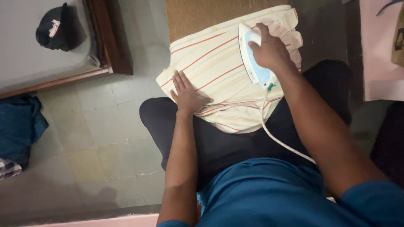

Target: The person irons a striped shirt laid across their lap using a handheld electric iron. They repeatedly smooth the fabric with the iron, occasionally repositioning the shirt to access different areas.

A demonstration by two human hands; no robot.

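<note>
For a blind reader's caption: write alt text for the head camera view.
Seen from above, a person's right hand presses a white and blue iron onto a cream, red-striped cloth, while the left hand lies flat on the cloth's near edge. A black cap lies on a grey surface at upper left, above a tiled floor.

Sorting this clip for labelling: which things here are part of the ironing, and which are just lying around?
In use: iron in right hand; striped cloth under left hand; white cord; brown mat.
Lying about: black cap; blue garment; checked cloth.
</note>
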